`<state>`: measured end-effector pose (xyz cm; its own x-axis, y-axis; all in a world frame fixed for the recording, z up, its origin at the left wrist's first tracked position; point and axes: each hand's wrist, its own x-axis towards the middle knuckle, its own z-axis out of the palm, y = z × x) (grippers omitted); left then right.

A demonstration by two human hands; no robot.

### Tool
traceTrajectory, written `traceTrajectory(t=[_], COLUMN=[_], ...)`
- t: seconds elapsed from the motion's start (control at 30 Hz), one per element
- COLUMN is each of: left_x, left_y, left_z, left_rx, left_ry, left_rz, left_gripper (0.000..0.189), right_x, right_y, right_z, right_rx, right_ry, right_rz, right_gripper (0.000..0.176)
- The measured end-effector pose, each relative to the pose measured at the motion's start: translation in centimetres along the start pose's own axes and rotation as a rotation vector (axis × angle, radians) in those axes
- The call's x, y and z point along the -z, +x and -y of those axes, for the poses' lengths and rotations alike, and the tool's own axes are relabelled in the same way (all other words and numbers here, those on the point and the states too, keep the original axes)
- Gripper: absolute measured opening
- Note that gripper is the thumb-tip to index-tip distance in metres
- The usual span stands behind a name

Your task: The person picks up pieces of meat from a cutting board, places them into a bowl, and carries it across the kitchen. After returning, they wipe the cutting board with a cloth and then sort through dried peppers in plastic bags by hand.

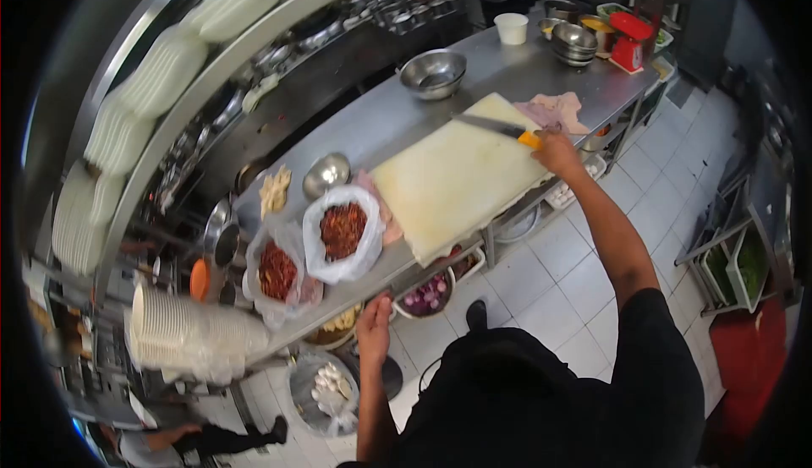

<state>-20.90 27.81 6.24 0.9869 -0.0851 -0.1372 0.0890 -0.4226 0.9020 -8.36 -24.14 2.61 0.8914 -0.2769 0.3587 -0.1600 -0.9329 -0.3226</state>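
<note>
My right hand (556,155) is closed around the yellow-orange handle of a knife (495,125). The knife's broad blade lies flat over the far end of a large pale cutting board (457,176). A crumpled pink cloth (558,111) sits beside that end, close to my right hand. My left hand (373,333) is at the counter's front edge, fingers curled together; what they hold, if anything, I cannot make out. Nearest to it on the counter are two plastic-lined containers of dried red chillies (342,229) (277,272). Below is a container of cut purple onions (425,296).
Metal bowls (433,73) (326,175), a white tub (511,28) and a red scale (628,41) stand on the steel counter (364,134). Stacked containers (190,328) occupy its near-left end. A bag of white pieces (331,388) is on the floor. Other people are at the top and lower left.
</note>
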Motion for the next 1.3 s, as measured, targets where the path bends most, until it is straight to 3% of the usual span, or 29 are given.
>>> traceTrajectory(t=[0.1, 0.23, 0.4, 0.53, 0.6, 0.7, 0.8, 0.97, 1.3], left_x=[-1.7, -4.1, -7.0, -7.6, -7.6, -7.3, -7.2, -7.1, -5.2], left_y=[4.5, 10.1, 13.1, 11.9, 9.9, 5.7, 1.0, -4.8, -10.8], left_z=[-0.4, -2.3, -6.3, -5.7, -4.2, -2.4, -1.7, 1.2, 2.9], left_rx=[0.032, -0.079, -0.212, -0.178, -0.108, 0.018, 0.126, 0.235, 0.279], left_ry=[-0.116, -0.03, -0.022, -0.082, -0.143, -0.132, -0.024, -0.03, -0.037], left_rz=[0.047, 0.184, 0.218, 0.129, 0.059, -0.037, -0.112, -0.222, -0.371], left_gripper=[0.041, 0.039, 0.036, 0.036, 0.036, 0.036, 0.036, 0.037, 0.039], right_x=[-0.2, -1.6, -2.6, -1.0, 0.2, 4.5, 5.9, 3.0, 0.2], right_y=[2.0, 2.4, 3.5, 2.3, 0.5, -3.2, -5.8, -8.7, -12.8], right_z=[0.7, -0.1, -1.9, -1.6, -2.6, -2.5, -3.4, -2.3, 10.6], right_rx=[-0.035, -0.062, 0.019, -0.06, -0.2, -0.597, -0.777, -0.638, -0.46], right_ry=[-0.158, -0.086, -0.077, 0.197, 0.466, 0.935, 1.042, 1.016, 1.094], right_rz=[0.149, 0.126, 0.133, 0.174, 0.217, 0.312, 0.416, 0.575, 0.972], right_gripper=[0.048, 0.044, 0.043, 0.042, 0.042, 0.041, 0.039, 0.042, 0.043])
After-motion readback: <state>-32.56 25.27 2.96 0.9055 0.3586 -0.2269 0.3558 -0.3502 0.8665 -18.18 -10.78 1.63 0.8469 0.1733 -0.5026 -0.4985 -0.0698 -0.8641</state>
